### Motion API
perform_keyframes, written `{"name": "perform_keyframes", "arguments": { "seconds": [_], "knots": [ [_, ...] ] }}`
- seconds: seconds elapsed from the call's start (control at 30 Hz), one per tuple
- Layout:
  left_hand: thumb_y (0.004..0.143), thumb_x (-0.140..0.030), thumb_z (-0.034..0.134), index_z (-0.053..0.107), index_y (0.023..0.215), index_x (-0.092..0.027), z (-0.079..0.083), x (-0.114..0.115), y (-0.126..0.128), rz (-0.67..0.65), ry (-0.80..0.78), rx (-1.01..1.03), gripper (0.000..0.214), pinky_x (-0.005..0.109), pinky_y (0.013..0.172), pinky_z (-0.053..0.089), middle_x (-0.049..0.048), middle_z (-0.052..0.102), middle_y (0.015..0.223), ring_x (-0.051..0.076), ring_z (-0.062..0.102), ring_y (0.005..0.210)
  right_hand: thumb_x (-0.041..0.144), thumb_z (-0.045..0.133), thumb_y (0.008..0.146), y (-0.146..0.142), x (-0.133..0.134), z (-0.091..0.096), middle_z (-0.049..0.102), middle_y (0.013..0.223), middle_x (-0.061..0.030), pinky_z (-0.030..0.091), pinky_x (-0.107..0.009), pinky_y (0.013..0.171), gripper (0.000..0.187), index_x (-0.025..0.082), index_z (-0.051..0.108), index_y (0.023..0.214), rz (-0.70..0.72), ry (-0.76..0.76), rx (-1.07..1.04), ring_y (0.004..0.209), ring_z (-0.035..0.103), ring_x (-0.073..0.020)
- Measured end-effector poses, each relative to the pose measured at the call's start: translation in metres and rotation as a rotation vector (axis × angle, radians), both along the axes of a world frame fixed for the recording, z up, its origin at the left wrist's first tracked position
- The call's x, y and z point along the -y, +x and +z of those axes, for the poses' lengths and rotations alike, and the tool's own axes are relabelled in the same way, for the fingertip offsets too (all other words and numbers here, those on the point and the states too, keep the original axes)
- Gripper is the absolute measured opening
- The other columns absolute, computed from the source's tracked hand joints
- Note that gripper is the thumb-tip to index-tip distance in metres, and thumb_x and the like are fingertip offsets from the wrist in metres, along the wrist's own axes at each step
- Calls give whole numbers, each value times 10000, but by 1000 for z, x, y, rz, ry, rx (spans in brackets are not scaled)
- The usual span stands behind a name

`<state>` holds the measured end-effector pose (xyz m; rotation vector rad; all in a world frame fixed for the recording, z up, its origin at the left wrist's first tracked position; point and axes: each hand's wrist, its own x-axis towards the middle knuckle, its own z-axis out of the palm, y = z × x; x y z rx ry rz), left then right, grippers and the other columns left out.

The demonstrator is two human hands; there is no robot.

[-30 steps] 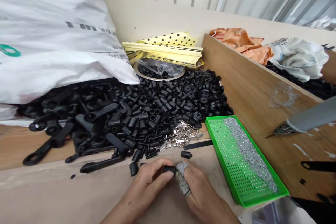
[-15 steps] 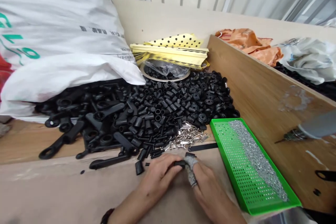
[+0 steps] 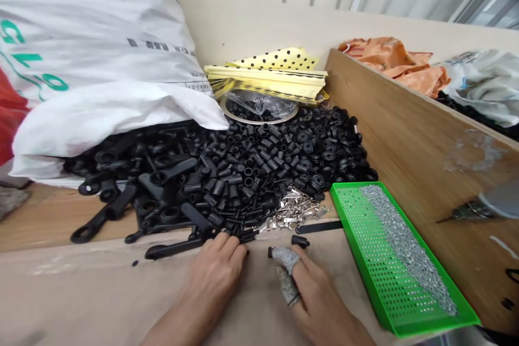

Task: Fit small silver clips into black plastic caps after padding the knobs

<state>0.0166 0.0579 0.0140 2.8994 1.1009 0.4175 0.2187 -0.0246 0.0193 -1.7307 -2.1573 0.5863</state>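
Note:
My left hand (image 3: 219, 267) rests at the front edge of the black parts pile, fingers curled downward and together. Its fingertips are hidden, so whatever they grip does not show. To the right, my right hand (image 3: 314, 289) has grey covers on the thumb and index finger. These are closed on a small black plastic part (image 3: 270, 252), of which only the dark end sticks out. A short black tube with a narrow end (image 3: 300, 241) lies on the table just beyond that hand. Left of my left hand lies a black plastic crank handle (image 3: 172, 249).
Behind the hands spread black plastic tubes (image 3: 259, 159), black discs (image 3: 318, 179) and silvery metal clips (image 3: 294, 210). A green perforated tray (image 3: 363, 270) holds small metal pieces. A white sack (image 3: 101, 65) stands left. A wooden divider (image 3: 389, 119) and a power driver (image 3: 470, 211) are right.
My hands have come apart from the black tube between them. The left moved left to the pile's edge, over where a loose tube lay; the right keeps a small black part.

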Motion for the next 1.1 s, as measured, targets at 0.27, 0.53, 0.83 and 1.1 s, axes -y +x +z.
{"name": "perform_keyframes", "arguments": {
  "seconds": [0.27, 0.53, 0.83, 1.1],
  "knots": [
    [893, -80, 386, 544, 923, -193, 10, 19, 9, -232, -289, 370, 196, 283, 686, 392, 28, 596, 787, 173, 490, 720, -1, 430, 640, -20, -3, -10, 649, 896, -157, 553, -354, 629, 304, 132, 618, 837, 137, 167, 135, 680, 623, -243],
    [904, -86, 393, 545, 890, -197, 4, 23, 8, -260, -395, 419, 188, 246, 665, 412, 12, 596, 766, 153, 504, 701, 9, 402, 616, -18, 2, -14, 611, 918, -112, 506, -327, 712, 331, 161, 569, 860, 139, 105, 46, 797, 577, -230],
    [852, -57, 335, 543, 1130, -199, 13, 7, -36, -138, -61, 160, 374, 311, 824, 446, 72, 635, 1095, 206, 554, 939, 62, 436, 627, -11, 2, -14, 599, 832, -88, 481, -309, 649, 205, 174, 552, 755, 107, 71, -124, 727, 577, -211],
    [909, -168, 411, 526, 1106, -194, 0, 12, -34, -93, -78, 242, 229, 203, 776, 501, 54, 659, 981, 163, 625, 873, 53, 381, 730, -8, 1, -5, 624, 1015, -143, 485, -347, 823, 279, 156, 580, 897, 41, 52, -212, 926, 594, -240]
  ]
}}
